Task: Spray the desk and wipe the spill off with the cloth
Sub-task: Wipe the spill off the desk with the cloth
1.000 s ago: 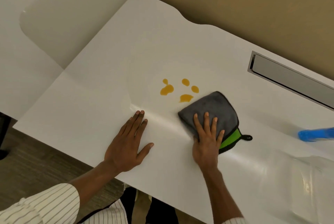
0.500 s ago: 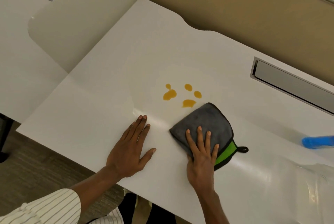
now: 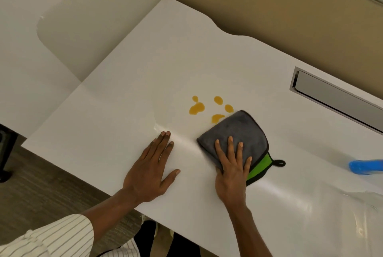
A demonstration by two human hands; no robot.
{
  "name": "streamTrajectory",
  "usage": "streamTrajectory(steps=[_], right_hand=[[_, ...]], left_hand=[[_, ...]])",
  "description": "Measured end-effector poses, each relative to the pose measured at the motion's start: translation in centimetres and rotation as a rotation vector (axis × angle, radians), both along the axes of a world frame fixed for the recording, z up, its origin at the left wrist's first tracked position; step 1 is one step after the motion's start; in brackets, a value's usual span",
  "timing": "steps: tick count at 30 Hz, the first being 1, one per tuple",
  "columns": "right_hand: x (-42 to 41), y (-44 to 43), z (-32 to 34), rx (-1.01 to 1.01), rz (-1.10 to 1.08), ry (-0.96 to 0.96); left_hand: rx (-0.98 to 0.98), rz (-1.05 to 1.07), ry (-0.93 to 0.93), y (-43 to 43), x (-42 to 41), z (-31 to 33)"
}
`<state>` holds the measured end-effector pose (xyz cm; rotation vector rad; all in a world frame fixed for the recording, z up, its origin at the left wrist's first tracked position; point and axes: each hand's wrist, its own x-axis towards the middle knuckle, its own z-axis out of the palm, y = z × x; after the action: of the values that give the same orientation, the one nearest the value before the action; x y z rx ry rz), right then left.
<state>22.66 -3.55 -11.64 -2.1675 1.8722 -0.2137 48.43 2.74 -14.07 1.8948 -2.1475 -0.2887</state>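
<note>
Nearest, the left hand [image 3: 149, 171] lies flat on the desk [image 3: 165, 60], fingers straight and close together, thumb out, likely bracing the body. Just right of it, the right hand [image 3: 232, 171] presses the near part of the folded grey cloth [image 3: 238, 130] with fingers spread, probably to share the pressure for a push. The cloth's far corner touches the nearest drop of the orange spill [image 3: 196, 108]; the other drops lie just beyond, unwiped. At the right edge sits a blurred blue thing [image 3: 364, 166], perhaps the sprayer. Farther off runs a cable slot [image 3: 335, 95].
</note>
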Motion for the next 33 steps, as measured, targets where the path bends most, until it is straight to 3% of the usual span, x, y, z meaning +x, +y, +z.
streamTrajectory(steps=[4,14,24,33], right_hand=[[0.0,2.0,-0.3,-0.012,0.037,0.019],[-0.2,-8.2,-0.4,0.029,-0.017,0.032],[1.8,1.3,-0.2,-0.034,0.042,0.027],[1.2,-9.0,-0.6,-0.015,-0.007,0.025]], left_hand=[[0.005,-0.006,-0.007,-0.1,0.0,0.1],[0.025,0.001,-0.033,-0.1,0.1,0.4],[0.031,0.001,-0.024,-0.1,0.1,0.3],[0.014,0.003,-0.025,-0.2,0.1,0.3]])
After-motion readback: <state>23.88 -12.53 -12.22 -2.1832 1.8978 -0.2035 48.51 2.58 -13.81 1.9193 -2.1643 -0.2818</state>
